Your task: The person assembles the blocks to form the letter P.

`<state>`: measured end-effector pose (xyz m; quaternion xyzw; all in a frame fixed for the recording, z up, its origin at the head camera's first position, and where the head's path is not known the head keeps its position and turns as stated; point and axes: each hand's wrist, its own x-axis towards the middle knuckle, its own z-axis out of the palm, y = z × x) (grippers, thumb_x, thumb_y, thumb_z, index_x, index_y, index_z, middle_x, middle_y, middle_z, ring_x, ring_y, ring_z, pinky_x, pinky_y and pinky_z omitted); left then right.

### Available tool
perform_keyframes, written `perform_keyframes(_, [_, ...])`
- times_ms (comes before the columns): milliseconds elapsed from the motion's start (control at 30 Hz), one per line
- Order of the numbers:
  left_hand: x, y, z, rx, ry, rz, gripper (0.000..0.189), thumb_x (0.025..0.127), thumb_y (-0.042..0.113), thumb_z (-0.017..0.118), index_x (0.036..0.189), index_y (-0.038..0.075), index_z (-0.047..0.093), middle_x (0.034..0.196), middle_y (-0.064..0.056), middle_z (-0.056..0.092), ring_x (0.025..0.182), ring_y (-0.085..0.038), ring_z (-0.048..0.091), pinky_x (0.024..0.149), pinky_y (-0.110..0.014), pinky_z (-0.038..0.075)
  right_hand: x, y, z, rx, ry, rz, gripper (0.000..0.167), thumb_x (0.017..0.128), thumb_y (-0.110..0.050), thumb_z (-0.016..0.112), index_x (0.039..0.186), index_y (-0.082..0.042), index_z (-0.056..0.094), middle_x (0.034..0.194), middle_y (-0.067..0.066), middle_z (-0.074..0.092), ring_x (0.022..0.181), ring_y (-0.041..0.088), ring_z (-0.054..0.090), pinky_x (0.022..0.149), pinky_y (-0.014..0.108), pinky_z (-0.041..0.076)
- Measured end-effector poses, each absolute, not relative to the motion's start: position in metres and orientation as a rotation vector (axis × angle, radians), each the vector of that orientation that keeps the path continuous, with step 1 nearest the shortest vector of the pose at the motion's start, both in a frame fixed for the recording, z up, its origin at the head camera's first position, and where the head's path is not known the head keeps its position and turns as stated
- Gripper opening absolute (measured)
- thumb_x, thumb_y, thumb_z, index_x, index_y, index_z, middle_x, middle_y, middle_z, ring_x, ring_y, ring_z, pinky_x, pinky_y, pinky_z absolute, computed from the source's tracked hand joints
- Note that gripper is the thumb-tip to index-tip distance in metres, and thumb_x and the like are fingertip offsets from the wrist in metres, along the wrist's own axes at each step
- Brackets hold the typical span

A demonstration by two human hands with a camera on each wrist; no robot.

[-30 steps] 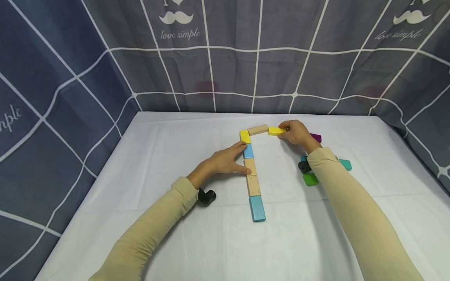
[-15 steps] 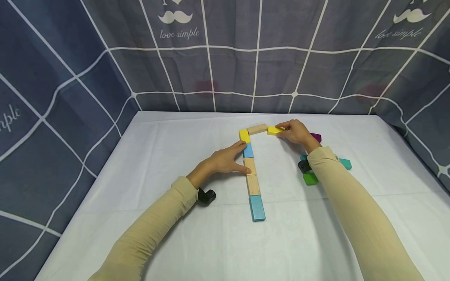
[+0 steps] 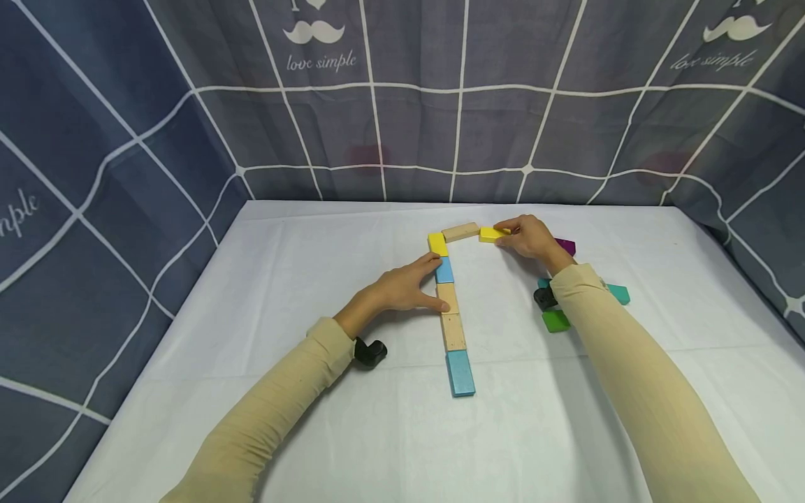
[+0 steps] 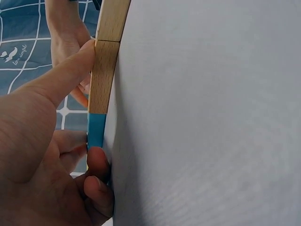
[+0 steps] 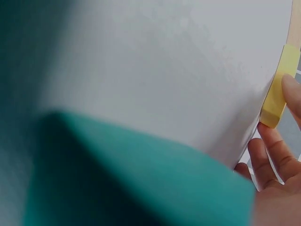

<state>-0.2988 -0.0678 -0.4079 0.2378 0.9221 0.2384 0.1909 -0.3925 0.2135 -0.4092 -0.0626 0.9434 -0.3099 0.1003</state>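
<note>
Almost unmoved, right grip (image 3: 530,237) pinching yellow block (image 3: 488,235) by right end, left grip (image 3: 404,288) spread

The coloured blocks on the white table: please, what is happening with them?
A person's right hand pinches a yellow rectangular block at the far-right end of a bent row. Their left hand touches the same row: fingers at a blue rectangular block, thumb at a plain wooden block. To the right, a green block, a purple block and a teal block lie apart from the row.

right hand (image 5: 284,162) pinches yellow block (image 5: 278,92) | blurred teal block (image 5: 188,174) in foreground
</note>
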Motion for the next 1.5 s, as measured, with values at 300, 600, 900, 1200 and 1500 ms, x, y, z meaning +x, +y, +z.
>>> perform_keyframes(300, [-0.299, -0.068, -0.409, 0.668, 2.601, 0.660, 0.102, 0.082, 0.060, 0.072, 0.159, 0.016, 0.022, 0.165, -0.001, 0.008, 0.148, -0.023, 0.019, 0.112, -0.052, 0.028, -0.393, 0.213, -0.408, -0.175, 2.786, -0.916, 0.045, 0.096, -0.015, 0.065, 0.138, -0.002, 0.056, 0.131, 0.025, 0.050, 0.114, 0.039, 0.043, 0.101, 0.051, 0.038])
perform_keyframes(600, [-0.299, -0.065, -0.410, 0.656, 2.595, 0.658, 0.102, 0.081, 0.061, 0.072, 0.159, 0.017, 0.022, 0.165, 0.000, 0.007, 0.148, -0.023, 0.019, 0.112, -0.052, 0.028, -0.389, 0.215, -0.408, -0.201, 2.824, -0.895, 0.047, 0.095, -0.015, 0.066, 0.140, -0.002, 0.054, 0.132, 0.026, 0.050, 0.116, 0.040, 0.045, 0.102, 0.052, 0.037])
perform_keyframes(900, [-0.300, -0.065, -0.411, 0.646, 2.601, 0.665, 0.103, 0.081, 0.061, 0.072, 0.159, 0.017, 0.022, 0.165, 0.000, 0.008, 0.148, -0.023, 0.019, 0.112, -0.054, 0.026, -0.376, 0.243, -0.385, -0.257, 2.888, -0.898, 0.052, 0.094, -0.015, 0.064, 0.140, 0.006, 0.050, 0.134, 0.032, 0.050, 0.125, 0.044, 0.042, 0.105, 0.056, 0.033])
perform_keyframes(1200, [-0.300, -0.067, -0.412, 0.669, 2.592, 0.680, 0.103, 0.081, 0.061, 0.072, 0.159, 0.015, 0.022, 0.165, -0.002, 0.009, 0.148, -0.023, 0.018, 0.112, -0.053, 0.027, -0.359, 0.292, -0.380, -0.116, 2.809, -0.895, 0.060, 0.097, -0.027, 0.063, 0.145, 0.003, 0.044, 0.140, 0.033, 0.042, 0.126, 0.047, 0.035, 0.105, 0.062, 0.030])
perform_keyframes(1500, [-0.301, -0.066, -0.411, 0.649, 2.583, 0.694, 0.102, 0.081, 0.060, 0.072, 0.158, 0.016, 0.023, 0.165, 0.000, 0.010, 0.148, -0.022, 0.018, 0.113, -0.054, 0.025, -0.349, 0.315, -0.396, -0.085, 2.787, -0.850, 0.064, 0.097, -0.031, 0.063, 0.144, 0.006, 0.043, 0.132, 0.034, 0.046, 0.111, 0.044, 0.041, 0.094, 0.056, 0.038])
